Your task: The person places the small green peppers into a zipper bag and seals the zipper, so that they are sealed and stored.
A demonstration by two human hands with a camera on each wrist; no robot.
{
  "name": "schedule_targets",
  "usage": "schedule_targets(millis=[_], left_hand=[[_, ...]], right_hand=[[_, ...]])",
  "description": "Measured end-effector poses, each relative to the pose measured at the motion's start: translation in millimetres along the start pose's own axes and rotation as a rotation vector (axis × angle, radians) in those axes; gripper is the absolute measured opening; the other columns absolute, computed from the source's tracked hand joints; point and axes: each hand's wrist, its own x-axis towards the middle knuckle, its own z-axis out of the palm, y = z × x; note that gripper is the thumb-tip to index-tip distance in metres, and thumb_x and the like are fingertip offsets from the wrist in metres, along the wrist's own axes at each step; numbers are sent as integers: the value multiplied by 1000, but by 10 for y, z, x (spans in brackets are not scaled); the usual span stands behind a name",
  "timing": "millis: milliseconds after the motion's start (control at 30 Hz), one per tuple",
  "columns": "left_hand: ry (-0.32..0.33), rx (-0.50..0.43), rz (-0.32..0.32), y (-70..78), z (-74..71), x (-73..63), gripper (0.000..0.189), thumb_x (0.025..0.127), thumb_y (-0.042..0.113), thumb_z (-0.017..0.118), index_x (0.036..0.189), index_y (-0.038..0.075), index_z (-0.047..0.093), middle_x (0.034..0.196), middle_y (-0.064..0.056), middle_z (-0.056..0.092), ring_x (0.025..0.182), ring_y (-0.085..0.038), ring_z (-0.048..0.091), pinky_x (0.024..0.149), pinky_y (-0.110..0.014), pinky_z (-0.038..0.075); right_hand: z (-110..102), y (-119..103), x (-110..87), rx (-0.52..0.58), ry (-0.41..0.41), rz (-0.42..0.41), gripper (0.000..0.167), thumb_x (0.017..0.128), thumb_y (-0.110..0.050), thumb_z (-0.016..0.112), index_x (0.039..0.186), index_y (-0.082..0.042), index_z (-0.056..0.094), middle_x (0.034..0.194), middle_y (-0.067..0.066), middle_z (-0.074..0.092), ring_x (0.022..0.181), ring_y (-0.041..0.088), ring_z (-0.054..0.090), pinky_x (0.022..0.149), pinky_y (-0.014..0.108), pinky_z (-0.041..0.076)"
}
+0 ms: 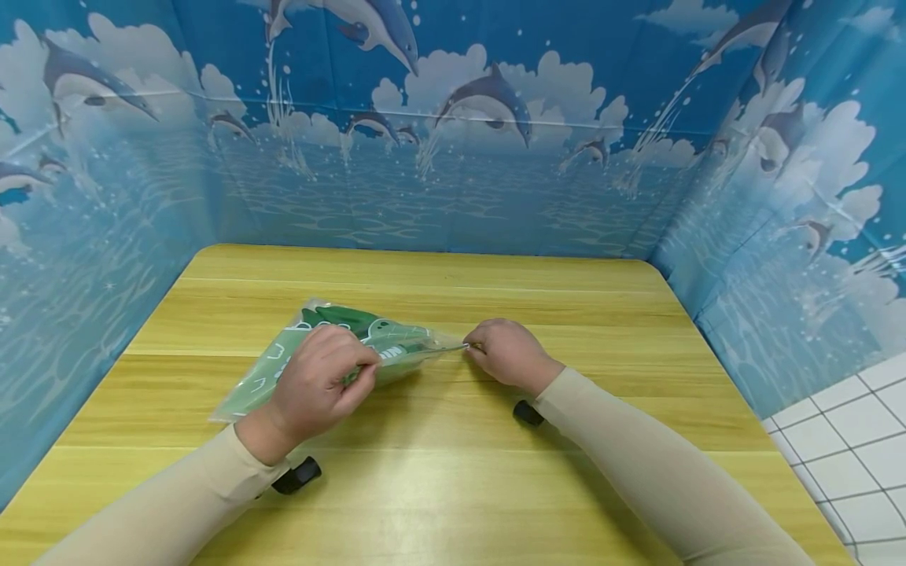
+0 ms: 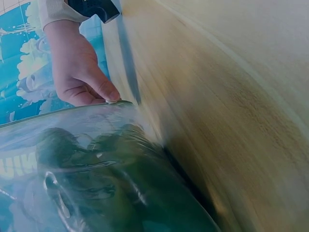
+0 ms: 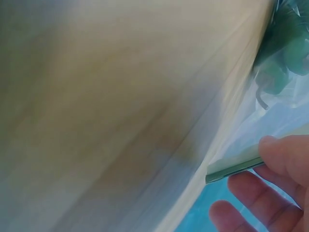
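A clear plastic bag (image 1: 258, 377) with green contents and a cartoon print lies angled on the table, partly lifted on its right side. My left hand (image 1: 322, 381) curls over its near side, thumb and forefinger pinching the edge. To the right, my right hand (image 1: 510, 354) pinches the end of the same edge, which is stretched between both hands. The left wrist view shows the right hand (image 2: 79, 72) holding the far end of the bag (image 2: 111, 169). Fingers (image 3: 285, 154) grip a green-lined strip along the bag's edge in the right wrist view.
The yellow wood-grain table (image 1: 453, 487) has rounded far corners. Blue dolphin-print curtains (image 1: 453, 189) enclose its back and sides. White tiles (image 1: 842, 456) show at the lower right. Black wrist devices (image 1: 297, 475) hang beneath both sleeves.
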Motion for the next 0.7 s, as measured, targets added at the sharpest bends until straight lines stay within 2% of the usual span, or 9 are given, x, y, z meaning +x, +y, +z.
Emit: schedule_targets(millis=[700], left_hand=[[25,-2,15,-13,4,12,30,107,19,50,86,11,70,70,4,61,69,-14,53,70,-34,45]], right_hand=[[-50,34,-15,-1,-16,12,25,106,-23,63,121,-12,80,120,4,79,117,26,73,109,49,53]])
